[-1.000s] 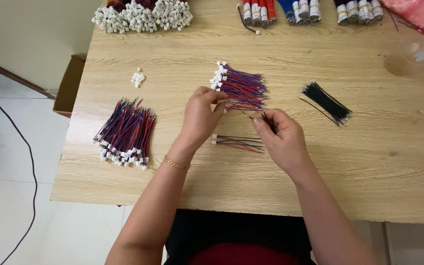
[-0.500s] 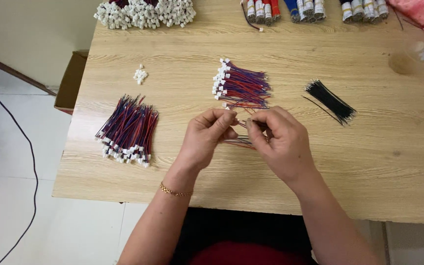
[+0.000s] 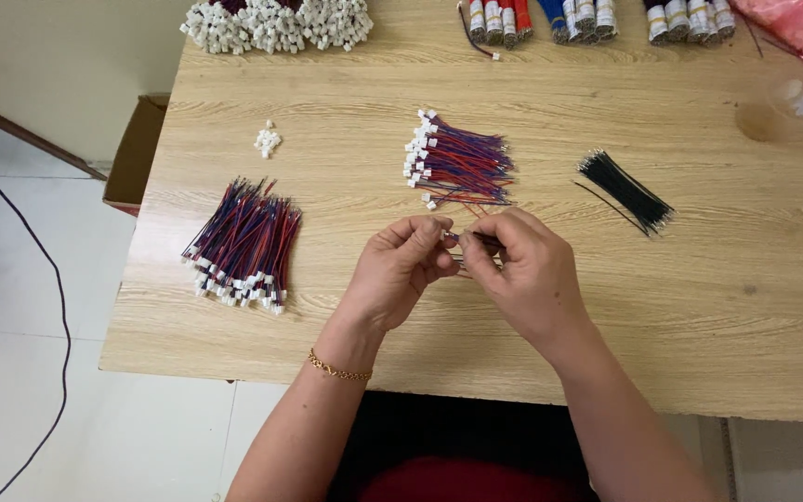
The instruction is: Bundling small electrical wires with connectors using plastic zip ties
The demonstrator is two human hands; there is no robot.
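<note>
A: Where is the wire (image 3: 472,239)?

B: Above the table (image 3: 606,307), between our hands. Left hand (image 3: 400,271) and right hand (image 3: 524,274) both have fingers pinched on it. Its long axis runs left-right; both hands are equally near.

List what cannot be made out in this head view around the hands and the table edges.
- What the left hand and right hand pinch: thin wires, mostly hidden by fingers.
- Wire spools: cut off by the top edge.
- Pink bag: cut off at the corner.
- Loose white connectors: too small for detail.
</note>
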